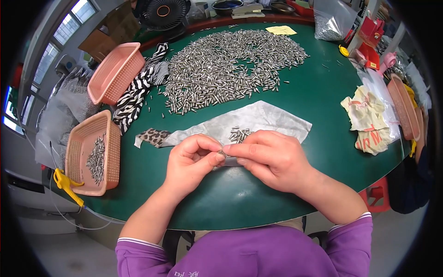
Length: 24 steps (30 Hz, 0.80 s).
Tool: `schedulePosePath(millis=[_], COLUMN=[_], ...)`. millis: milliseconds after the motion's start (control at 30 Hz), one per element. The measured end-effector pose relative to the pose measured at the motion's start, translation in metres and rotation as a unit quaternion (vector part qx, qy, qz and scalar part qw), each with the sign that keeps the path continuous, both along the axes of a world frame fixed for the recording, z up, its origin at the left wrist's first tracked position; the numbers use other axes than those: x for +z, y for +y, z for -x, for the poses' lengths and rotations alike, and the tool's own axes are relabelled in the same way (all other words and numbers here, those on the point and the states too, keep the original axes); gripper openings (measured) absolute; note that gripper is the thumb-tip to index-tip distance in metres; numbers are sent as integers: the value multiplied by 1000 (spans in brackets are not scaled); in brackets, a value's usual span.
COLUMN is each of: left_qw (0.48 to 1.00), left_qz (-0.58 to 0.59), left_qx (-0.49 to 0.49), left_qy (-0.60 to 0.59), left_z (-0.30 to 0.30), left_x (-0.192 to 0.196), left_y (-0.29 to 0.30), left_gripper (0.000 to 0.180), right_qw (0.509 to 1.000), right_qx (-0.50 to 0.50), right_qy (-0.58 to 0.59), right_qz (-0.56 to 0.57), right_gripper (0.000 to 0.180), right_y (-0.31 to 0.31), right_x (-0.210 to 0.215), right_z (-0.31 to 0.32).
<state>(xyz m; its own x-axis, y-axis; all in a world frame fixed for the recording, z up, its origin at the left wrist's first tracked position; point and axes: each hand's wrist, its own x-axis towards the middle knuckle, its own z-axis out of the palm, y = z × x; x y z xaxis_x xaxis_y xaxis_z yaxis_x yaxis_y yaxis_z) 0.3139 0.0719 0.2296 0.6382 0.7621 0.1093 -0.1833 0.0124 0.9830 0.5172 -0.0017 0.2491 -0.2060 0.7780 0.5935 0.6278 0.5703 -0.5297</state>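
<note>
My left hand (191, 159) pinches a small metal pin (222, 153) between thumb and forefinger, above the near part of a grey cloth (272, 117). From the other side my right hand (272, 157) brings its closed fingertips against the same pin; most of the pin is covered by fingers. Just beyond my fingers a little heap of metal pins (239, 134) lies on the cloth. Farther back, a wide pile of similar shiny pins (221, 69) spreads over the green table (318, 152).
At the left, a pink basket (113, 152) holds some pins, beside a yellow air gun (67, 184). Another pink basket (115, 74) stands behind it by a zebra-striped cloth (134, 97). A crumpled yellowish bag (367, 117) lies at the right; a black fan (164, 14) stands at the back.
</note>
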Motion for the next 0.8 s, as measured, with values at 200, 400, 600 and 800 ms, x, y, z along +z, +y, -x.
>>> schedulePosePath(millis=[200,400,600,800], left_qw=[1000,999,999,998], left_qz=[-6,-18,-18,-36], left_qx=[-4,-42,-34,-37], left_qy=[6,-5,-24,-19], left_z=[0,1,1,0], left_x=[1,-1,1,-1], left_y=[1,2,2,3], left_gripper=[10,6,6,7], right_qw=[999,995,997,999], right_qx=[-15,-70,-48,-22], right_qy=[-32,-48,-25,-19], right_qz=[-22,-48,-46,-43], right_gripper=[35,37,36,36], right_y=[-1,3,2,2], right_x=[1,-1,1,2], right_z=[0,-4,-3,-3])
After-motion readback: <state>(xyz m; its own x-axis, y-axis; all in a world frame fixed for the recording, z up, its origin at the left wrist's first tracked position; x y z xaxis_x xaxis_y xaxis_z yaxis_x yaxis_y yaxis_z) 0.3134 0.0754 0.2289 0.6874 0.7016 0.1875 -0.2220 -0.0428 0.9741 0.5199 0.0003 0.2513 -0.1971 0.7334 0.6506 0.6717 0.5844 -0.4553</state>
